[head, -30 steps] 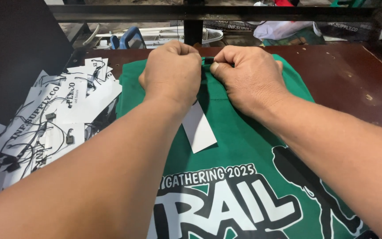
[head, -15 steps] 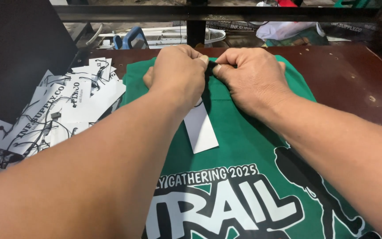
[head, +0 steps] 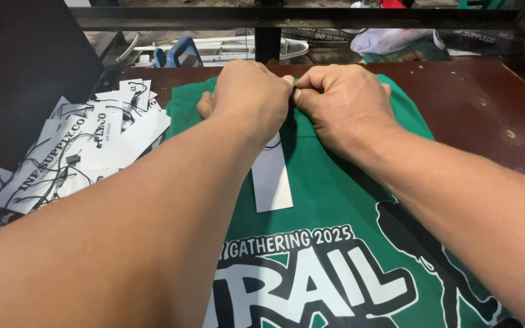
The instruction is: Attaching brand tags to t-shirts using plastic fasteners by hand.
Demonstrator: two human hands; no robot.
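A green T-shirt with a white and black print lies flat on a dark brown table. My left hand and my right hand meet at its collar, fingers pinched together on the collar edge. A white paper hang tag on a thin black string lies on the shirt just below my left hand. What the fingertips pinch is hidden by the knuckles.
A loose pile of white hang tags with black strings lies on the table to the left. A black metal bar crosses the far edge. Behind it are a white fan grille and a white bag.
Both hands stay pinched at the collar with only small finger movements. The view has shifted slightly, and the tag lies in the same place.
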